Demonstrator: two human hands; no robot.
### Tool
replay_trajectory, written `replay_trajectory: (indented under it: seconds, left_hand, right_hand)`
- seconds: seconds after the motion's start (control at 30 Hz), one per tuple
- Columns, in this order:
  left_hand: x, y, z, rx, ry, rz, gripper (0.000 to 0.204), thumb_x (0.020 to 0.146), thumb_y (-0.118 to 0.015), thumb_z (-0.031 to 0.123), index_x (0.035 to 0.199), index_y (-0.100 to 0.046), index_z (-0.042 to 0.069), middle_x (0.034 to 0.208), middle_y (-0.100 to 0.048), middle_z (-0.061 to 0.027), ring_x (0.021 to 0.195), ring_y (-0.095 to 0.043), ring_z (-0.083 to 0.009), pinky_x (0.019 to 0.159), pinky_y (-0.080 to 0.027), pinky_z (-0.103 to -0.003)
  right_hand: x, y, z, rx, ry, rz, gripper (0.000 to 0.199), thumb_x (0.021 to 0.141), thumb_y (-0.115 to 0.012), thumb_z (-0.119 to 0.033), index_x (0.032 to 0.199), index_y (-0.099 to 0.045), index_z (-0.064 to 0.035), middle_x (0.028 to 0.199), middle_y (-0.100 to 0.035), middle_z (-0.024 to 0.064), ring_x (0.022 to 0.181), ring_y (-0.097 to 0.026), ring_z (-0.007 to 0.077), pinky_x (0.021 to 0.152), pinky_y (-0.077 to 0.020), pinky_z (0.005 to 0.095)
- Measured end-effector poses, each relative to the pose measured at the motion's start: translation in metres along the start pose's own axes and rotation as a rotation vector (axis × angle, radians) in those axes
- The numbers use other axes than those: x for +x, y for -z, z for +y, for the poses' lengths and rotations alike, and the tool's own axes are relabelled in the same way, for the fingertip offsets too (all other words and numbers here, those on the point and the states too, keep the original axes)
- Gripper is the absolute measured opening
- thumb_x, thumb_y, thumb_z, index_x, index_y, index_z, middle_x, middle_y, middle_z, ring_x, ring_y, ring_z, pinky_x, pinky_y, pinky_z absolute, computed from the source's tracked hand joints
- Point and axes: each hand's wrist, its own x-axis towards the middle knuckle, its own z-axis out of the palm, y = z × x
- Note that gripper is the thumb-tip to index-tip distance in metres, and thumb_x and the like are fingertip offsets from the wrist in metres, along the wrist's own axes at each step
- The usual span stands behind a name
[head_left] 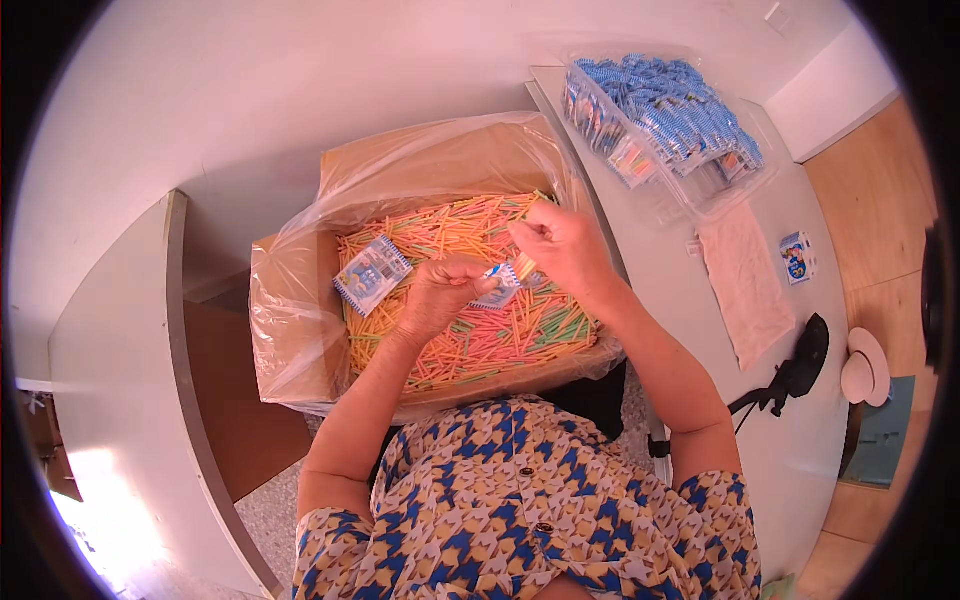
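Note:
My left hand (pixel 438 292) pinches a small clear-and-blue packet (pixel 494 290) by its edge, above an open carton (pixel 300 352) lined with clear plastic. Close against that packet, my right hand (pixel 566 250) is closed around a few thin pastel sticks (pixel 525 266), whose lower ends are at the packet's mouth. How deep they reach inside it I cannot tell. Loose pink, yellow, orange and green sticks (pixel 430 372) fill the carton. On them, left of my hands, lie flat blue-and-clear packets (pixel 373 275), apparently a small stack.
A clear plastic tub (pixel 690 190) heaped with blue packets (pixel 665 105) stands on the table (pixel 660 265) at right. Nearby lie a pink cloth (pixel 745 285), a small printed card (pixel 797 258) and a black object with a cord (pixel 800 362). A grey panel (pixel 120 330) rises at left.

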Motion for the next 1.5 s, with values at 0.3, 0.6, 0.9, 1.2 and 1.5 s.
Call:
replay_trajectory:
  seconds: [0.3, 0.6, 0.9, 1.2, 1.5]
  left_hand:
    - [0.005, 0.001, -0.011, -0.217, 0.066, 0.017, 0.021, 0.09, -0.067, 0.019, 0.102, -0.071, 0.002, 0.094, -0.07, -0.0038, 0.088, -0.062, -0.0105, 0.081, -0.051, -0.028]
    - [0.002, 0.009, -0.008, -0.003, -0.088, 0.174, 0.023, 0.089, -0.067, 0.01, 0.11, -0.068, 0.0, 0.101, -0.071, -0.0051, 0.089, -0.064, -0.0101, 0.081, -0.051, -0.027]
    - [-0.017, 0.06, 0.018, 1.441, -0.276, 0.632, 0.032, 0.077, -0.071, 0.009, 0.108, -0.065, 0.009, 0.103, -0.065, -0.0061, 0.098, -0.056, -0.028, 0.084, -0.043, -0.044]
    - [-0.027, 0.073, 0.007, 1.641, 0.041, 0.574, 0.039, 0.073, -0.075, 0.017, 0.11, -0.062, 0.014, 0.101, -0.059, -0.0035, 0.1, -0.051, -0.0268, 0.084, -0.035, -0.045]
    - [-0.026, 0.072, 0.007, 1.453, -0.136, 0.676, 0.043, 0.062, -0.08, 0.01, 0.1, -0.06, 0.012, 0.097, -0.058, -0.0044, 0.097, -0.052, -0.0271, 0.084, -0.034, -0.043]
  right_hand:
    - [-0.014, 0.004, -0.019, 0.062, 0.091, 0.058, 0.02, 0.085, -0.069, -0.014, 0.098, -0.059, -0.0026, 0.07, -0.059, 0.0084, 0.062, -0.057, 0.0137, 0.055, -0.0449, 0.0319]
    - [-0.066, 0.127, 0.02, 0.103, 0.037, 0.0, 0.016, 0.083, -0.062, 0.0, 0.099, -0.066, 0.0001, 0.09, -0.066, 0.0047, 0.083, -0.063, 0.012, 0.073, -0.0507, 0.0261]
    - [-0.18, 0.335, 0.211, -0.503, -0.675, 0.331, 0.024, 0.082, -0.063, -0.005, 0.105, -0.063, -0.0006, 0.093, -0.065, 0.0059, 0.077, -0.062, 0.0142, 0.068, -0.051, 0.0286]
    - [-0.084, 0.211, 0.08, -0.823, 0.47, 0.276, 0.01, 0.078, -0.062, 0.001, 0.088, -0.063, -0.0015, 0.088, -0.062, 0.0128, 0.08, -0.059, 0.0304, 0.069, -0.0489, 0.0382]
    - [0.019, -0.022, 0.05, -0.469, 0.38, -0.313, 0.019, 0.08, -0.068, -0.016, 0.095, -0.063, -0.0047, 0.097, -0.059, 0.0097, 0.093, -0.059, 0.0289, 0.077, -0.0494, 0.0384]
